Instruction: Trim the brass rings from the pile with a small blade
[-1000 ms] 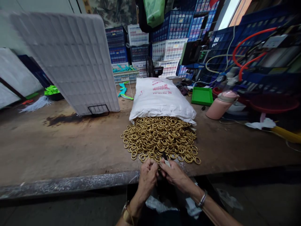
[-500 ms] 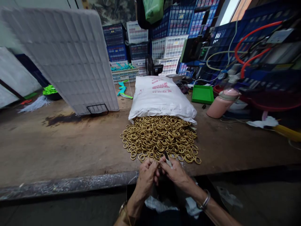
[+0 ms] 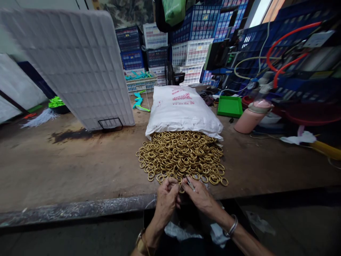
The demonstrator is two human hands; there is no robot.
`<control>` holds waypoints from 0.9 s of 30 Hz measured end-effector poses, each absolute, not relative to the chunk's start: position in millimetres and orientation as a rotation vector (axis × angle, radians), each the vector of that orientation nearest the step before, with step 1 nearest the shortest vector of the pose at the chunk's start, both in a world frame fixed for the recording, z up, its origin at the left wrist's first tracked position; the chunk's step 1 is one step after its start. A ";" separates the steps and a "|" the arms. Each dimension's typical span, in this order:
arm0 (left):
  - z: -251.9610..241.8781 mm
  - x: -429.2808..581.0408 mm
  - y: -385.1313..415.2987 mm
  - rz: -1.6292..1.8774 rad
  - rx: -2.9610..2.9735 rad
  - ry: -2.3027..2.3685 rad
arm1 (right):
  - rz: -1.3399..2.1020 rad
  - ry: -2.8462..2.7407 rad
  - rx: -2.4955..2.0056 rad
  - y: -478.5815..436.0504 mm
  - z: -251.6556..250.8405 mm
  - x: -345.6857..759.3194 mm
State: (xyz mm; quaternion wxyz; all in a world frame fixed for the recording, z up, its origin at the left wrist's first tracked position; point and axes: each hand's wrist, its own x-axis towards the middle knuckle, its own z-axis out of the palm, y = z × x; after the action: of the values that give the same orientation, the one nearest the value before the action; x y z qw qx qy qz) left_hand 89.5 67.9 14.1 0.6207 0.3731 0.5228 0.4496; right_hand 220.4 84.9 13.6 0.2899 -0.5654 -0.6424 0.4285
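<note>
A heap of gold-coloured rings (image 3: 181, 158) spills from the mouth of a white sack (image 3: 182, 110) lying on the brown workbench (image 3: 66, 167). At the bench's near edge my left hand (image 3: 166, 197) and my right hand (image 3: 199, 195) meet, fingers pinched together around one ring (image 3: 182, 189). My right hand also grips a small dark-handled blade tool (image 3: 189, 182) that points up toward the heap. Both hands touch the front rim of the pile.
A white quilted panel (image 3: 77, 67) leans on the bench at left. A green tray (image 3: 229, 106), a pink bottle (image 3: 252, 115) and red hoses (image 3: 287, 46) crowd the right. Stacked blue and white crates (image 3: 191, 53) fill the back. A bag sits below my hands.
My hands have stayed at the pile's front edge and shifted slightly. The tool in my right hand has tipped lower. The view rose a little.
</note>
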 end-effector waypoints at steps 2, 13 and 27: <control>14.3 89.8 66.8 1.051 0.847 1.176 | 1.156 -1.693 -1.530 84.9 14.9 219.3; 25.6 87.5 65.5 1.014 0.894 1.072 | 1.397 -1.482 -1.436 85.4 12.8 219.5; 13.9 88.0 65.7 1.030 0.952 1.117 | 1.392 -1.513 -1.430 82.4 13.6 214.7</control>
State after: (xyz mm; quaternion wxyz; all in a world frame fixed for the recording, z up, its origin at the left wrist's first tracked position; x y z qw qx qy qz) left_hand 88.0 65.7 13.9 0.6244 0.4147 0.4868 0.4485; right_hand 214.7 82.4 13.6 0.3133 -0.5424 -0.5738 0.5277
